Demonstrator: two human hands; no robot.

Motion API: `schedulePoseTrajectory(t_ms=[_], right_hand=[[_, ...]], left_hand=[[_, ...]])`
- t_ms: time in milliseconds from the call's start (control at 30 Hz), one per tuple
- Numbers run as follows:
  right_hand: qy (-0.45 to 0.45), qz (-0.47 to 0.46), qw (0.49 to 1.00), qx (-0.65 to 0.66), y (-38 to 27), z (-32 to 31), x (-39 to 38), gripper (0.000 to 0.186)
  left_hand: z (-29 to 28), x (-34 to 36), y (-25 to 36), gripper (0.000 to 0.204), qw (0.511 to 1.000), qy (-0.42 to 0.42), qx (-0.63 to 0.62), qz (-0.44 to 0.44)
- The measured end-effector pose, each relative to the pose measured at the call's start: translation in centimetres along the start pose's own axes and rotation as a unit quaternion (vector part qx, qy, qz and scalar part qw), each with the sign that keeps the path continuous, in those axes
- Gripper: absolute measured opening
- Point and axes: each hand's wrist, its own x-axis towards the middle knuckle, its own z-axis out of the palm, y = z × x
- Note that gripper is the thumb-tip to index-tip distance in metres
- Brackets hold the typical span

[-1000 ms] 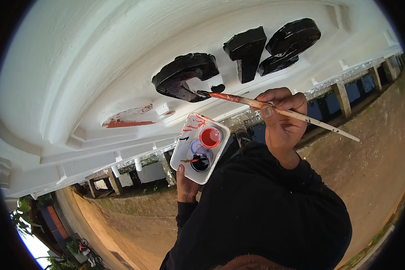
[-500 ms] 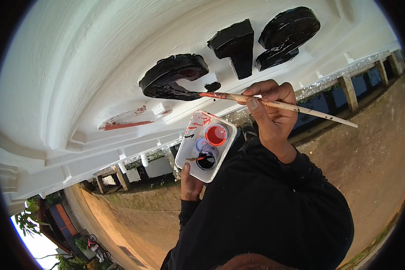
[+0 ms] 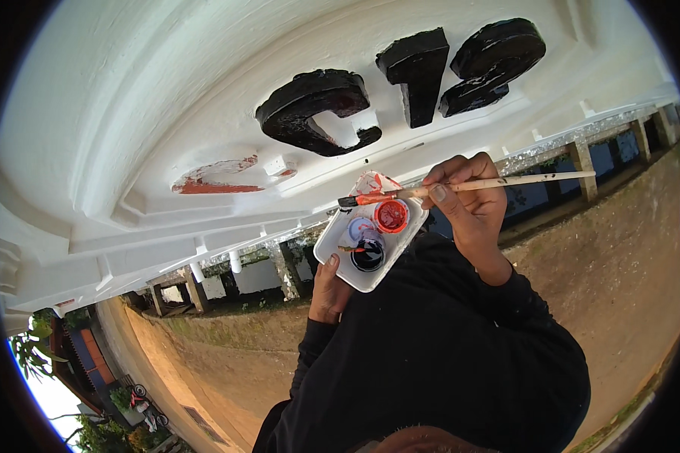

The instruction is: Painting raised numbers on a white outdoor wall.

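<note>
My right hand (image 3: pixel 468 208) grips a long wooden paintbrush (image 3: pixel 521 179), its red-stained ferrule and dark bristles over the upper-left part of a white plastic tray (image 3: pixel 393 253). My left hand (image 3: pixel 329 291) holds that tray by its lower-left corner. In it sit a cup of red paint (image 3: pixel 391 216), a cup of black paint (image 3: pixel 367 256) and a small pale lid (image 3: pixel 358 226). Above them, raised glossy black characters (image 3: pixel 313 106) stand on a white molded wall (image 3: pixel 166 98); left of these is a pale raised shape (image 3: pixel 215 185) with patchy red paint.
A white ledge (image 3: pixel 113 257) with short white pipes runs below the characters. Behind and below are concrete posts (image 3: pixel 582 162) over dark openings, a stained brown ground (image 3: pixel 597 287), and, at lower left, greenery and a parked motorbike (image 3: pixel 147 408).
The brush has moved from the lower part of the leftmost black character down to over the tray, its handle now more level. The tray has moved to the right and up.
</note>
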Motion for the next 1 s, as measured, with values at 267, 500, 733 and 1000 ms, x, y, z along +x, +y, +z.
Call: schedulePoseTrajectory(t_ms=[267, 500, 733, 1000], right_hand=[[-0.302, 0.033, 0.883, -0.358, -3.4, 3.3, -0.1, 0.024], [-0.332, -0.126, 0.818, -0.453, -2.7, 6.1, 0.5, 0.027], [-0.453, -0.163, 0.72, -0.5, 0.5, 9.1, -0.9, 0.029], [-0.174, -0.432, 0.737, -0.49, -17.0, 8.6, 5.9, 0.037]], left_hand=[[0.6, 1.0, -0.1, 0.078, 0.999, -0.012, 0.035, 0.029], [-0.6, 0.5, 0.1, 0.076, 0.999, -0.028, 0.026, 0.032], [-2.4, 0.9, -1.1, 0.03, 0.998, 0.016, -0.046, 0.043], [-3.3, 0.9, -0.3, 0.062, 0.993, -0.058, -0.074, 0.071]])
